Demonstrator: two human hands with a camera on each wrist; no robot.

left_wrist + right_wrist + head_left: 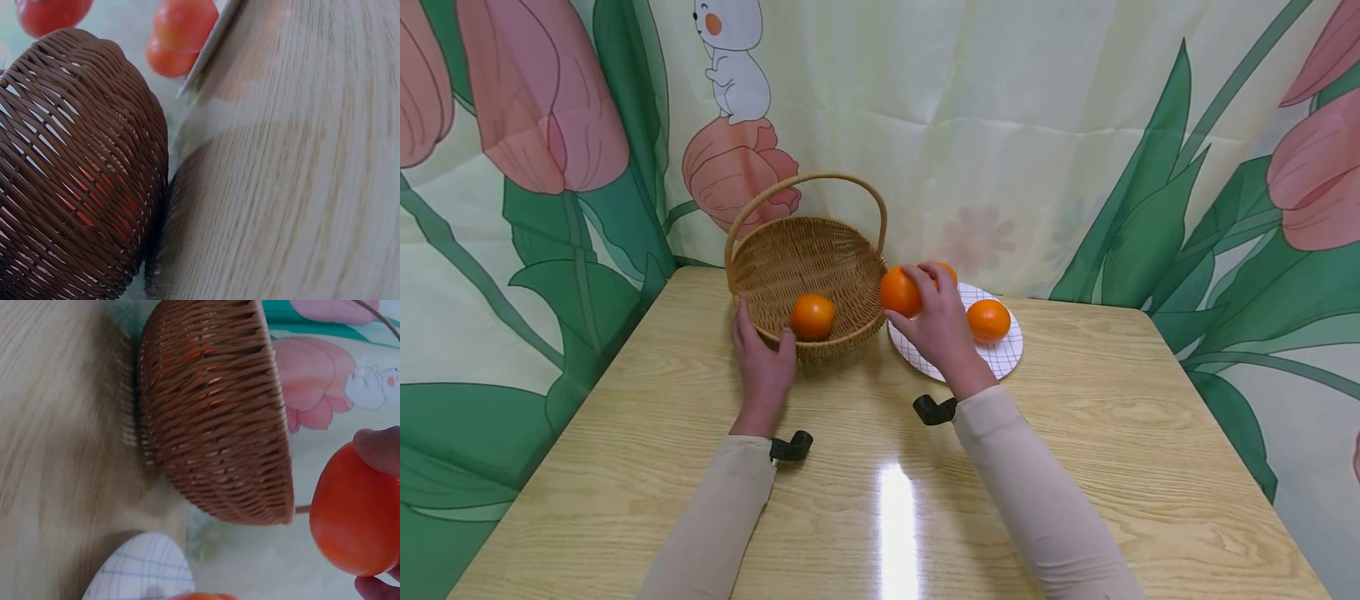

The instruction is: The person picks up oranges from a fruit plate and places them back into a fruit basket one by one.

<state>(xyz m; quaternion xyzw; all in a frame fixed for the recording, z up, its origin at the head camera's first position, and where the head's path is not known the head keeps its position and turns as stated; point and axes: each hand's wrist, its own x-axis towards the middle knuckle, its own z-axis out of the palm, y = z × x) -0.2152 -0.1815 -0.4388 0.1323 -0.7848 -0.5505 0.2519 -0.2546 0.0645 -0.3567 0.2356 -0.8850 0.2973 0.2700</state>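
Observation:
A wicker basket (805,242) with an arched handle stands at the back of the table, one smooth, round orange fruit (813,317) inside it. My left hand (763,358) holds the basket's front left rim, thumb at the front and fingers along the side; the left wrist view shows the woven wall (81,162) but not the fingers. Just off the basket's right rim, my right hand (934,321) grips another orange fruit (356,512) between thumb and fingers, raised above the table. Behind that hand a fruit (948,272) is partly hidden.
Right of the basket lies a round white plate (917,360) with a checked pattern, bearing a further orange fruit (988,322). A curtain (1000,125) printed with tulips and a rabbit hangs behind the wooden table (827,500).

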